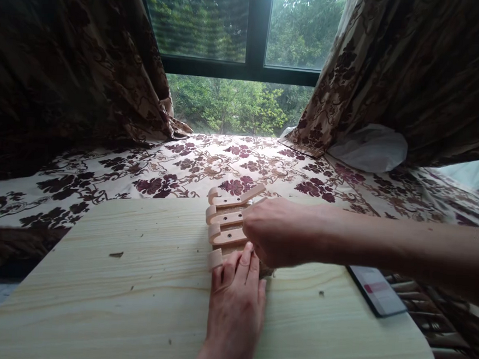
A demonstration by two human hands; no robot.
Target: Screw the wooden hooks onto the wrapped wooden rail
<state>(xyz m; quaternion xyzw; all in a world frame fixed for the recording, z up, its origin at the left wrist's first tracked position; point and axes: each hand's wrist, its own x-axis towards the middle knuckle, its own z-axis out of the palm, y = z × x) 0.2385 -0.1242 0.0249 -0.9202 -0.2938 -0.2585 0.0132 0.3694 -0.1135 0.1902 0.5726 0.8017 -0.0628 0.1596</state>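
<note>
Several pale pink hooked strips (229, 234) lie side by side on the table, with curled ends to the left and dark screws or holes along them. Brownish material shows between them. My left hand (237, 299) holds the nearest strip, its fingers bent over it and pressed together. Directly above the strips' right part is my right hand (283, 232), closed in a fist. Whatever it grips is hidden by the fingers, and the right ends of the strips are mostly covered too.
The strips lie on a pale wooden table (103, 301) with small dark crumbs and a brown flake (116, 254). A phone (377, 290) lies at its right edge. Behind are a flowered cloth (208, 163), a white bag (371, 147), curtains and a window.
</note>
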